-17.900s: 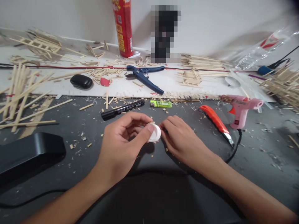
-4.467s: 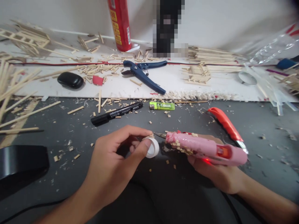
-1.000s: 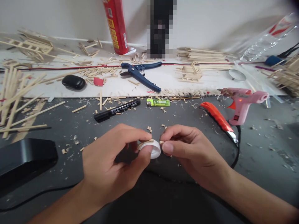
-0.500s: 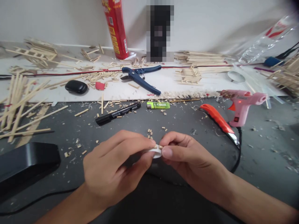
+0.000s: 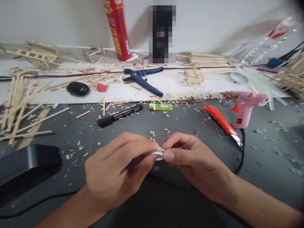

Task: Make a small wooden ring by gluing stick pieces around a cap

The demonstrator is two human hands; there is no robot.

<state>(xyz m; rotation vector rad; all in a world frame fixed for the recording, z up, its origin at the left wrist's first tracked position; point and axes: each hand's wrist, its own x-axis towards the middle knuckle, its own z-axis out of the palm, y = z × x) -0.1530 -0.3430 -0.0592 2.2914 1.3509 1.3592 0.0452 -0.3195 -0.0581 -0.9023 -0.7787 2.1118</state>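
A small white ring (image 5: 158, 157) is pinched between the thumb and fingers of my left hand (image 5: 118, 166). Tiny pale wooden bits show along its upper edge, partly covered by my fingertips. My right hand (image 5: 193, 160) is closed at the ring's right side, thumb and index finger pinching a short wooden piece (image 5: 162, 150) against it. The fingertips of both hands almost meet. Just beyond them, several cut wooden bits (image 5: 152, 135) lie on the dark grey table.
Behind my hands lie a black marker (image 5: 120, 116), a green lighter (image 5: 161, 107) and blue cutters (image 5: 143, 80). To the right are an orange utility knife (image 5: 220, 122) and a pink glue gun (image 5: 244, 107) with its cord. Wooden sticks (image 5: 21, 107) pile up at left.
Both hands stay nearly in place. The ring has tipped slightly, and the wooden piece at my right fingertips has shifted a little toward the ring.
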